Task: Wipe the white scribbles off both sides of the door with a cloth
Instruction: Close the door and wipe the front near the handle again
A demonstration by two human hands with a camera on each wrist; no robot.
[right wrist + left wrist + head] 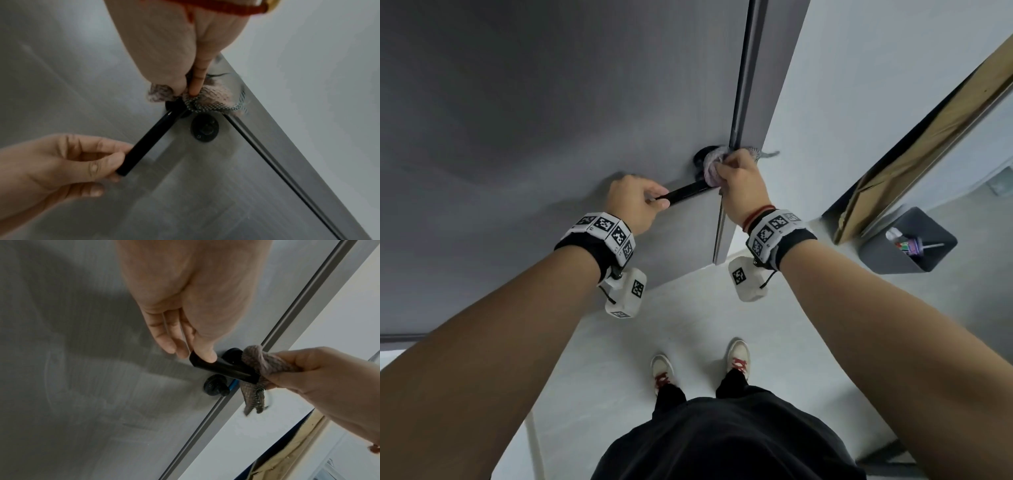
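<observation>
The grey door fills the left of the head view, its edge facing me. My left hand pinches the free end of the black lever handle between thumb and fingers. My right hand grips a bunched grey-pink mesh cloth and presses it on the handle's base by the door edge. In the left wrist view the cloth wraps round the handle and a tail of it hangs down. Faint smears show on the door; no clear scribbles are visible.
A round black lock knob sits just below the handle. A grey bin with markers and a bottle stands on the floor at the right, beside a leaning wood-framed panel. My feet stand on pale floor near the door's edge.
</observation>
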